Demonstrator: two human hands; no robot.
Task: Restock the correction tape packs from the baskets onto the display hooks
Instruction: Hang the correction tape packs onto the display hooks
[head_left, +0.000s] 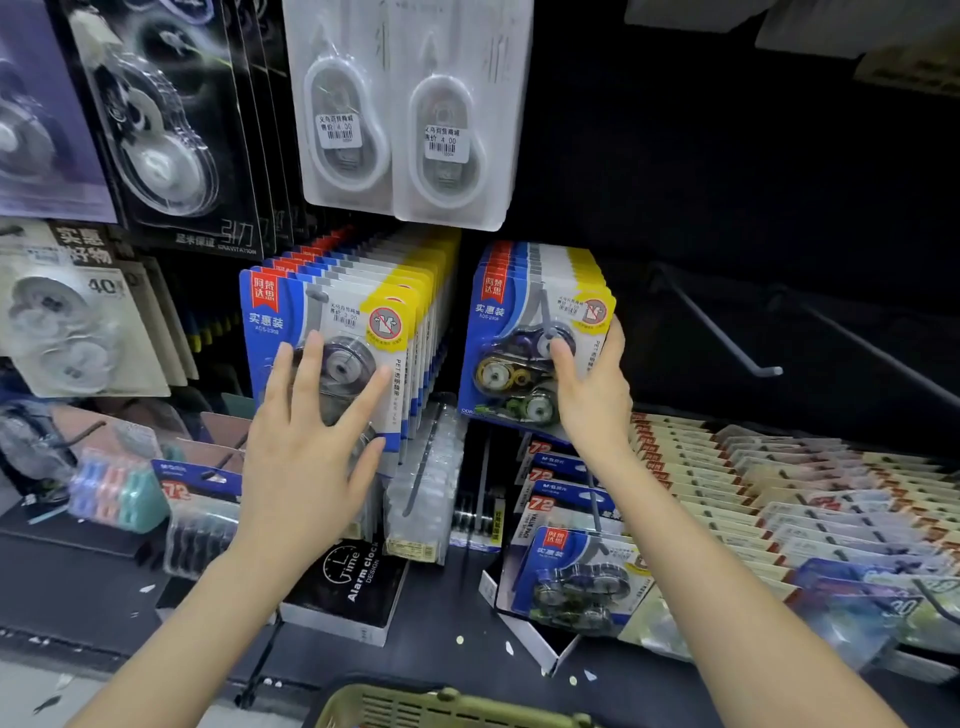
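A black display wall is faced, and a dark shelf is seen below both hands. An olive basket is cut off by the lower edge, nearer than the wrists. A bare hook juts out just right of the right hand.

The left hand is laid flat and released, fingers spread, against the front pack of the left row of packs, which hangs full on its hook. The right hand is clasped on the right row of packs: the thumb is set on the front blister and the fingers are curled round the right edge.

On both rows, blue and yellow cards are printed with "实惠装" and "PET"; a price sticker reading 3.00 is fixed above the left hand's fingertips. Above the hands, white blister packs carry stickers marked 4.00. Up and left of the left hand, black packs are lettered "GRAVITATION". Below the left wrist, a black box is marked "Time Alarm clock DESIGN". Under the right hand, blue packs show "72" and "M&G".
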